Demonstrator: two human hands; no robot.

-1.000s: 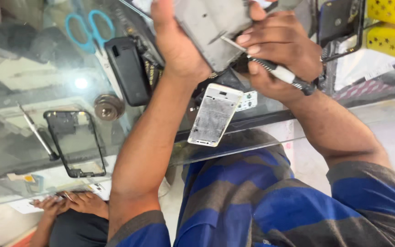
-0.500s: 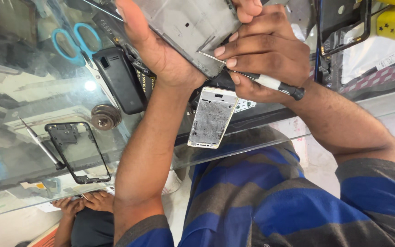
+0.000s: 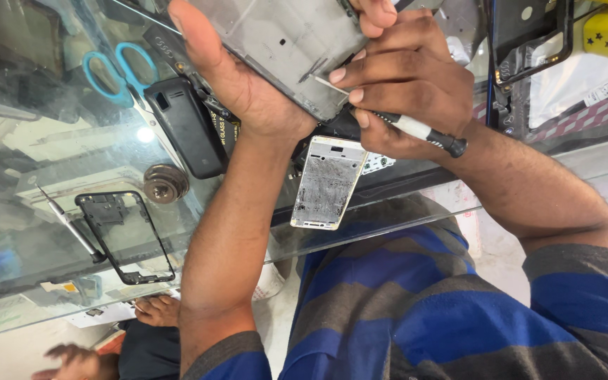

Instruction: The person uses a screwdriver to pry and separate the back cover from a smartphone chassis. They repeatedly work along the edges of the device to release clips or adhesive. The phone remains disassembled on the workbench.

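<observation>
Left hand (image 3: 248, 84) grips the grey phone chassis (image 3: 283, 49) above the glass counter (image 3: 51, 211); right hand (image 3: 402, 91) fingers pinch a small screwdriver (image 3: 416, 130), tip on its edge. Risk: the tip slips off, gouging the chassis or the supporting palm.

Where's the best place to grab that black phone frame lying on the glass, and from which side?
Grip the black phone frame by one of its thin long rails, probably the one facing away from the screwdriver lying on the glass counter. It lies flat and is hollow, so a pinch over a rail, one finger inside the opening, should hold it.
</observation>
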